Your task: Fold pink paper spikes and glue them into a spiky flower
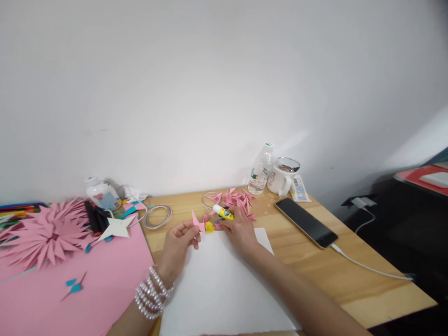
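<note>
My left hand, with a beaded bracelet at the wrist, pinches a pink folded paper piece between thumb and fingers. My right hand is closed on a small yellow glue stick whose white end points up and left. Between the hands sits a round yellow cap; whether anything touches it I cannot tell. Just beyond the right hand lies a heap of pink folded paper pieces. Both hands are over the far edge of a white paper sheet.
A phone with a charging cable lies at the right. A bottle and a white mug stand near the wall. At the left are a pink sheet, a pink paper flower, a white paper star and a coiled cable.
</note>
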{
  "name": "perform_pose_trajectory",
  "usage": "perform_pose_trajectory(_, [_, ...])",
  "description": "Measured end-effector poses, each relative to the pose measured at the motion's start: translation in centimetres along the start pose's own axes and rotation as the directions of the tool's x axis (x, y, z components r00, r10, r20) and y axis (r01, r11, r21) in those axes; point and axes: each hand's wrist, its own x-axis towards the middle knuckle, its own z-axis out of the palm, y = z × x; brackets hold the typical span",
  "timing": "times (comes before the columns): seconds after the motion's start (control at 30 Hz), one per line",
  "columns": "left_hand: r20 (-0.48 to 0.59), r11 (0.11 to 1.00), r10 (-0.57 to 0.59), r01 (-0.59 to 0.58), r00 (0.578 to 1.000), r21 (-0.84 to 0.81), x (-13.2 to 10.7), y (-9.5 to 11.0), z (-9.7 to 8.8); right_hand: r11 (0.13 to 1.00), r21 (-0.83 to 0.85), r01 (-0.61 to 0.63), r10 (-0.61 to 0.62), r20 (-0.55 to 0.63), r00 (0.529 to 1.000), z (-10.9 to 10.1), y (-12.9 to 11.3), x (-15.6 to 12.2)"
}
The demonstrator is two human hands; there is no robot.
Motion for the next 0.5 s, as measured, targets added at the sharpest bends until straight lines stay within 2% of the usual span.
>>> perform_pose_trajectory(0.13, [0.052,0.997,-0.023,0.027,0.998,-0.072,0.0,-0.1,-0.2,0.999,0.035,-0.029,0.033,-0.116,0.993,-0.3,-0.1,0.0])
perform_pose_trajectory(0.27, [0.162,0.987,-0.079,0.1,0.984,-0.125,0.0,0.0,-0.3,0.964,0.225,0.139,-0.078,-0.263,0.962,-1.1,-0.5,-0.3])
perform_pose_trajectory(0.37, [0.237,0.986,-0.086,0.117,0.968,-0.12,0.0,0.0,-0.2,0.911,0.361,0.198,-0.105,-0.261,0.96,-1.5,-1.1,-0.7])
perform_pose_trajectory(0.5, [0.272,0.987,-0.07,0.106,0.96,-0.12,-0.2,0.0,-0.2,0.915,0.371,0.161,-0.082,-0.22,0.972,-1.7,-1.6,-1.1])
